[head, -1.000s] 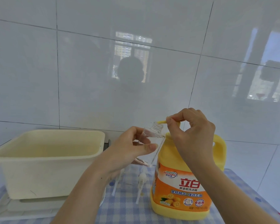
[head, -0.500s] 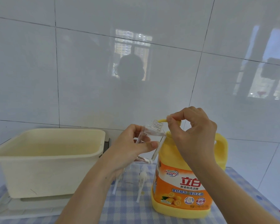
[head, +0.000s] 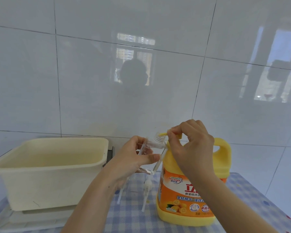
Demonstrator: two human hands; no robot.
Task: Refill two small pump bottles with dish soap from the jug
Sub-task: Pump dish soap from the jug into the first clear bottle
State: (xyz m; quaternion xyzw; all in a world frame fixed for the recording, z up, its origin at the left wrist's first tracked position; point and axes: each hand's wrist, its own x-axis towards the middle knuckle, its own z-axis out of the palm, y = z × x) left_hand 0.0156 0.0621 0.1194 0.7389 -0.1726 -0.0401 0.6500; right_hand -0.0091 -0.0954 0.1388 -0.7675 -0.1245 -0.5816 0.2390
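A: In the head view, where is the bottle?
B: The left hand (head: 133, 159) grips the clear small bottle (head: 152, 153). It is tilted above the table (head: 133, 219), with its neck at the yellow spout (head: 163, 135) of the jug (head: 191, 190). The right hand (head: 193, 148) pinches the spout with thumb and finger.
A: And around them?
B: The jug stands toward the right edge. A cream basin (head: 49, 165) on a white tray (head: 15, 222) fills the left side. Between them lie two white pump heads (head: 147, 187); the left forearm partly hides one.

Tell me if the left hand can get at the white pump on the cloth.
Likely not yet: the left hand grips the clear bottle, though the pump lies uncovered just below it.
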